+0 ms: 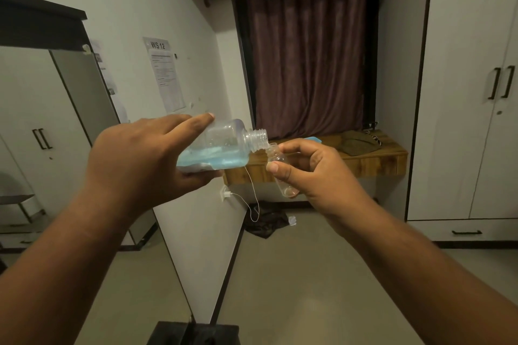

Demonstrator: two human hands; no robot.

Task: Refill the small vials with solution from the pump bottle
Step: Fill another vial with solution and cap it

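Head view, mid-air in front of the person: the left hand (145, 154) is grasping the pump bottle (221, 145) round its lower body, fingers laid over the top and thumb underneath. The pump is off; the bare threaded neck is pointing right. The bottle's long axis is lying close to level, tipped slightly neck-up, and the blue solution (213, 158) is pooling along the lower side, short of the neck.

The right hand (314, 173) is pinching a small vial (280, 168) between thumb and fingers. The vial is leaning, its open mouth up and toward the left, its base down and to the right. The mouth is sitting just beside and a little under the bottle's lip, touching or nearly so; which one cannot be told. A trace of liquid seems to be lying in the vial's base.

Judgement: the pour is turning on that lip-over-mouth alignment; more tilt of the bottle looks needed before solution reaches the neck. Spilling past the narrow mouth is the risk.

Behind the hands, a wooden ledge (372, 159) is running under a dark curtain (308, 50).
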